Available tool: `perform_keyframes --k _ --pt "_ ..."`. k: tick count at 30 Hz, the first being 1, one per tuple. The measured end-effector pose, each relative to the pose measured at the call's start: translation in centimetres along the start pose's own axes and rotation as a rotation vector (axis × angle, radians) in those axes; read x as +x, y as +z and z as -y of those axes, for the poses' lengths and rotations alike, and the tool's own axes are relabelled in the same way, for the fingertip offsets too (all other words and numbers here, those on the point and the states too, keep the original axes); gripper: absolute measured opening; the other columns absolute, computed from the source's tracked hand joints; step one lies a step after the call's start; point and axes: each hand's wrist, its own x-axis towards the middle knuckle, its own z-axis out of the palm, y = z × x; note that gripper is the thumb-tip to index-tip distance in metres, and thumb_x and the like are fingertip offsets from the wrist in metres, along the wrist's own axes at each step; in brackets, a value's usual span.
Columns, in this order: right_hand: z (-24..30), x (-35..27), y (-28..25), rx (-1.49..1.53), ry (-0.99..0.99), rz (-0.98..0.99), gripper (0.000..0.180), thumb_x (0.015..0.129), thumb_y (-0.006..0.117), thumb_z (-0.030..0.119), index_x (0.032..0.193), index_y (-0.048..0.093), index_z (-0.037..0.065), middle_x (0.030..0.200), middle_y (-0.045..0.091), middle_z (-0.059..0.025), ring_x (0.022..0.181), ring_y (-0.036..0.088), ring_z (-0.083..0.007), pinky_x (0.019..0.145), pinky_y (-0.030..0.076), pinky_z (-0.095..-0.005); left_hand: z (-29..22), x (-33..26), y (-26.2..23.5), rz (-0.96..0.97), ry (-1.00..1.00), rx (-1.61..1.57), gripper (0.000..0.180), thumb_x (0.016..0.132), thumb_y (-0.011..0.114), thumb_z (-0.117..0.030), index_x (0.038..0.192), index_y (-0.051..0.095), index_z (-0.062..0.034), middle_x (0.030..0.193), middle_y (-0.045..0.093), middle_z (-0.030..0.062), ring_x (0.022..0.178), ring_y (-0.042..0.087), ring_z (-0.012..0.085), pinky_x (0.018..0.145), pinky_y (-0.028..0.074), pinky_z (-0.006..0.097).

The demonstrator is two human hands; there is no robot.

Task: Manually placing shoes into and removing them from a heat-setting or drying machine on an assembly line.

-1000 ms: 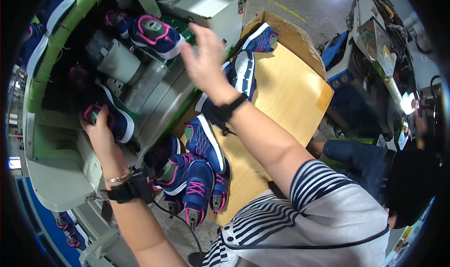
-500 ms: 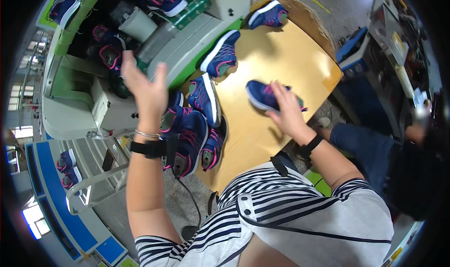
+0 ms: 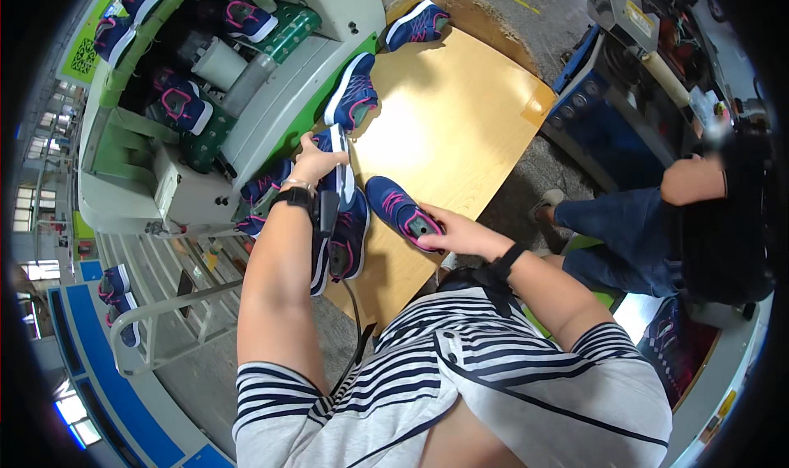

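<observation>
Fingers of my right hand [image 3: 459, 233] are wrapped around the heel of a navy running shoe [image 3: 394, 203] with pink laces and a pink collar lining. Its toe points away to the left over the wooden tabletop [image 3: 460, 82]. My left hand [image 3: 316, 164] is closed on another navy sneaker [image 3: 348, 182] at the table's left edge, its white sole facing right. Below that hand, further matching sneakers [image 3: 349, 242] sit bunched together, partly hidden by my wrist and forearm.
Two more sneakers stand farther along the table's left edge, one [image 3: 353, 92] nearer and one [image 3: 417, 26] at the far corner. A grey-green machine [image 3: 279, 82] holding several shoes borders the left. A seated person [image 3: 633, 238] is at the right, beside a blue-fronted machine [image 3: 604, 115].
My left hand has come down from in front of the machine onto a sneaker at the table's left edge. My right hand has brought its shoe left and nearer, now gripping the heel.
</observation>
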Motion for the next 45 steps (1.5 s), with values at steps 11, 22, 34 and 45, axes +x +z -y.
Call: perform_keyframes --k 11,22,34,45 --pt "7.3 0.0 -8.4 0.36 -0.296 -0.054 0.106 0.074 0.087 0.02 0.157 0.021 0.011 0.146 0.048 -0.0193 0.135 0.046 -0.0257 0.114 0.034 -0.0361 -4.5 -12.6 1.8 -0.105 1.622 0.828 0.074 0.075 0.067 0.002 0.143 0.048 -0.0213 0.154 0.036 0.0134 0.143 0.034 0.0333 0.114 0.029 0.054" --pt "-1.5 -0.2 -0.2 -0.39 -0.097 -0.542 0.093 0.073 0.084 0.019 0.149 0.034 0.0 0.137 0.049 -0.0274 0.129 0.05 -0.039 0.109 0.041 -0.0415 8.7 -15.2 17.8 0.111 0.515 -0.317 0.134 0.076 0.083 -0.046 0.151 -0.015 0.0056 0.157 -0.011 0.0342 0.15 -0.007 0.0419 0.122 0.007 0.044" --pt "1.9 -2.4 -1.9 0.144 0.1 -0.476 0.078 0.075 0.083 0.015 0.142 0.045 0.001 0.131 0.057 -0.0139 0.12 0.056 -0.0221 0.104 0.043 -0.0321 5.3 -16.6 7.4 0.449 -0.052 -1.092 0.108 0.065 0.067 0.008 0.155 0.01 -0.0102 0.119 0.053 0.0116 0.102 0.059 0.0263 0.086 0.051 0.036" --pt "17.2 12.1 -6.1 0.219 -0.365 -0.558 0.075 0.078 0.082 0.018 0.14 0.045 -0.002 0.129 0.057 -0.013 0.119 0.056 -0.0201 0.103 0.044 -0.0331 0.9 -16.2 -13.8 -0.151 0.488 -1.203 0.064 0.075 0.06 0.007 0.137 0.045 -0.0013 0.11 0.062 0.009 0.096 0.064 0.0193 0.088 0.054 0.032"
